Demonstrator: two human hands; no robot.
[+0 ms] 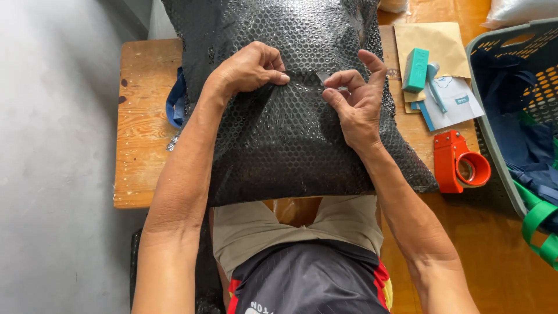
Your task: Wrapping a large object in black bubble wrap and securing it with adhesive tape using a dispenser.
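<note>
Black bubble-wrap bundle [290,134] pressed flat by fisted left hand [250,68]; clear tape strip [326,78] pinched by right hand [356,104]; orange tape dispenser [459,161] nearby.

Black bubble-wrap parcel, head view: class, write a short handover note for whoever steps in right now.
Left hand: pressing the wrap's edge down on the black bubble-wrap parcel.
Right hand: pinching a small strip of clear tape at that seam.
Parcel lies on the wooden table; red tape dispenser sits to its right.
Done: parcel wrapped.
Left: the strip is not yet pressed flat on the seam.
</note>
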